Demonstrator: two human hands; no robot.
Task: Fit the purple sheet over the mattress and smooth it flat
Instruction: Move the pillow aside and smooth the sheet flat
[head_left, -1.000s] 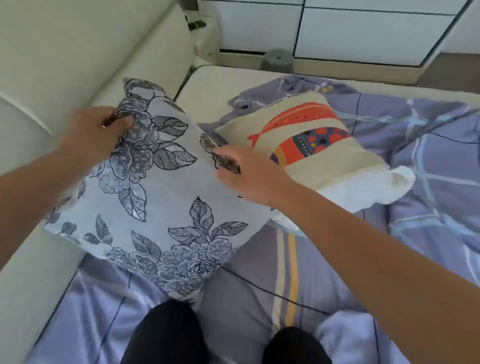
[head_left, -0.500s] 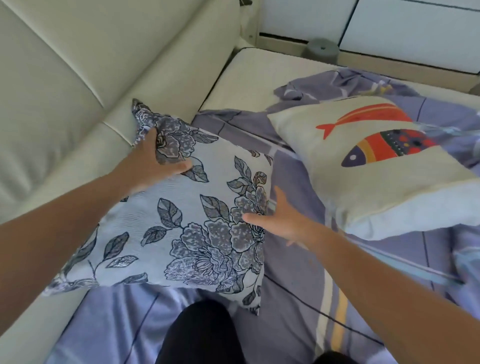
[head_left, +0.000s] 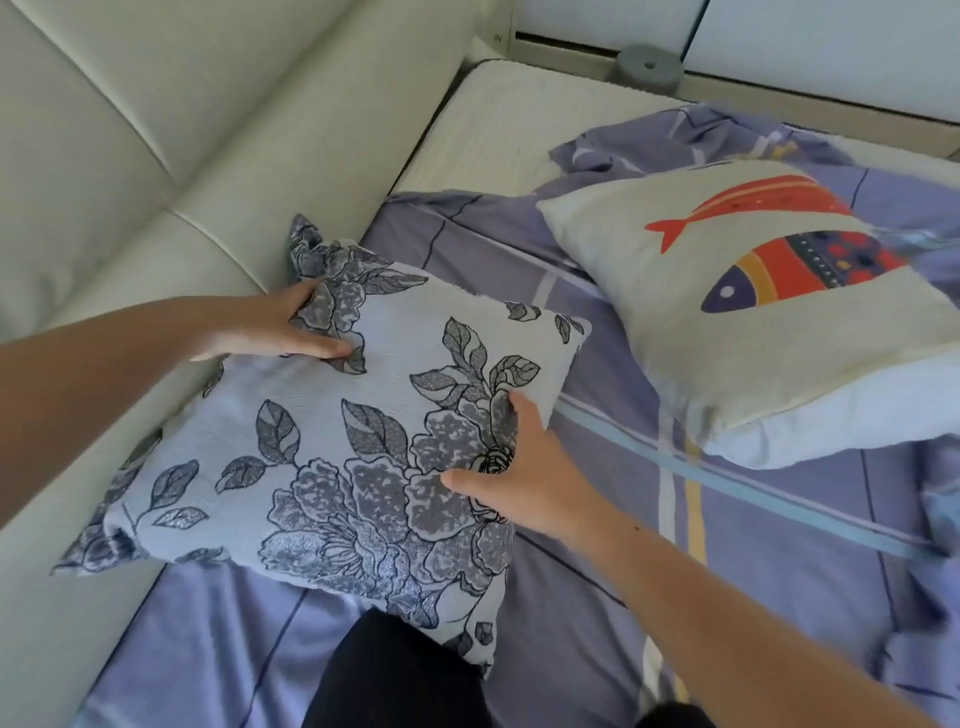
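**Hands.** The left hand grips the far-left edge of a floral cushion, with the thumb on the top face and the fingers curled round the rim, at about 10 o'clock on the cushion. The right hand holds the cushion's right edge at about 4 o'clock, thumb laid across the printed flowers and fingers bent round the border. The cushion is tilted between them. Its left side lies against the padded headboard at 9 o'clock in the view, and its near corner lies over the person's dark-clad knees at 6 o'clock.

**Sheet.** The purple sheet lies on the mattress across the centre and from 3 to 6 o'clock. It is spread but not fitted: the cloth is creased, and its far edge is bunched in folds at about 1 o'clock. A band of cream mattress is uncovered from 11 to 1 o'clock. A fish cushion rests on the sheet at 2 o'clock, apart from the floral one.

**Progress (judged).** The task is at an early stage, with the sheet laid over only part of the bed. What is left appears to be:
- clearing both cushions off the cloth;
- drawing the far edge up over the bare band;
- fitting the corners;
- smoothing out the creases.

The near and right-hand edges are out of view, so it cannot be told whether they are fitted.
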